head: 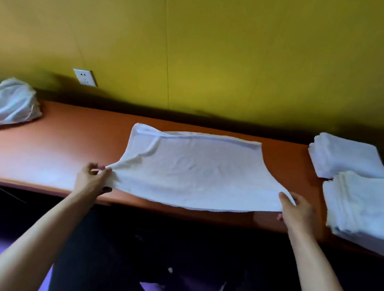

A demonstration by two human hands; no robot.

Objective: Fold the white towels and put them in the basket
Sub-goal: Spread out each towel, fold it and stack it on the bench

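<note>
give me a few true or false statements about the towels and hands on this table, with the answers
1. Both hands grip the spread towel at its near corners: left hand, right hand. True.
2. The folded stacks sit at the left end of the table. False: the two folded stacks are at the right end.
3. A crumpled towel pile lies at the far left. True.
4. A basket stands beside the stacks. False: no basket is in view.
5. The wall socket has a plug in it. False: it is empty.
</note>
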